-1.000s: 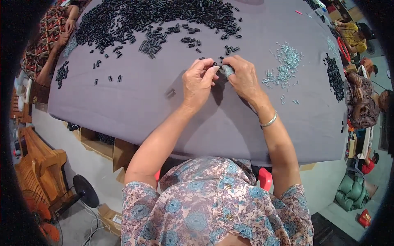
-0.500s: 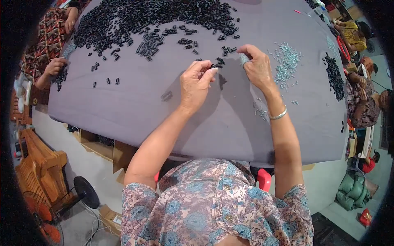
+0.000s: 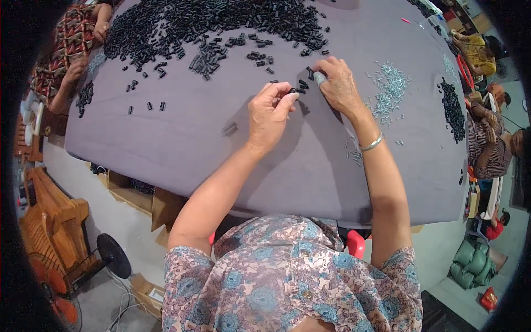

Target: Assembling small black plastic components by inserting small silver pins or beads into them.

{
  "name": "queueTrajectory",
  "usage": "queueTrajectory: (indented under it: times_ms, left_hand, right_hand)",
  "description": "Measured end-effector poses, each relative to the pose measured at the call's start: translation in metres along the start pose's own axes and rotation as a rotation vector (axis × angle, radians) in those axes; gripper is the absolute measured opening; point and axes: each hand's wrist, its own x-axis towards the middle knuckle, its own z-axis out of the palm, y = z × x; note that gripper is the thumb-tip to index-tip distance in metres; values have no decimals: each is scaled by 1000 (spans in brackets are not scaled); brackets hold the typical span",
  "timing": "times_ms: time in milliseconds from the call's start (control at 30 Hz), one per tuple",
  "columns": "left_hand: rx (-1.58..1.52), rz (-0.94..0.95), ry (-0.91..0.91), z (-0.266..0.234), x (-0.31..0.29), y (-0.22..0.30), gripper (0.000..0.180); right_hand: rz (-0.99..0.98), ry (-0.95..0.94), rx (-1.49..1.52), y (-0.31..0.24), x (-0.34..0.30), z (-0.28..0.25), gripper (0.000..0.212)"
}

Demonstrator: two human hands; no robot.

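My left hand (image 3: 271, 116) pinches a small black cylinder (image 3: 293, 91) between thumb and fingertips, just above the table. My right hand (image 3: 338, 86), wearing a silver bangle (image 3: 372, 142) on the wrist, has its fingers bent together. A pale wrap (image 3: 319, 78) covers one of its fingertips. Another black cylinder (image 3: 310, 72) lies right at those fingertips; whether it is gripped is hidden. Between the hands are a few more black cylinders (image 3: 302, 84). To the right of my right hand lies a loose heap of thin, pale blue-green pieces (image 3: 391, 88).
A large pile of black cylinders (image 3: 210, 25) spreads over the far side of the grey-covered table (image 3: 265, 182). Smaller black heaps (image 3: 452, 110) lie near the table's edges. People sit at left (image 3: 66, 44) and right (image 3: 487, 133). A fan (image 3: 113, 255) stands lower left.
My right hand has moved slightly left and down onto the loose black cylinders, its fingers closing in. My left hand keeps its pinch. The view has shifted slightly.
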Motion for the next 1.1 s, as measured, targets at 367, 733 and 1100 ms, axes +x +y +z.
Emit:
queueTrajectory:
  times_ms: [367,733,1100]
  left_hand:
    - [28,33,5,1,2,1,9]
    - [34,30,-12,0,1,-2,8]
    - [42,24,-1,1,1,-1,9]
  right_hand:
    - [-38,75,106,-10,2,0,20]
    - [-22,23,48,-7,-5,-7,21]
    - [85,86,303,-33,-31,-33,14]
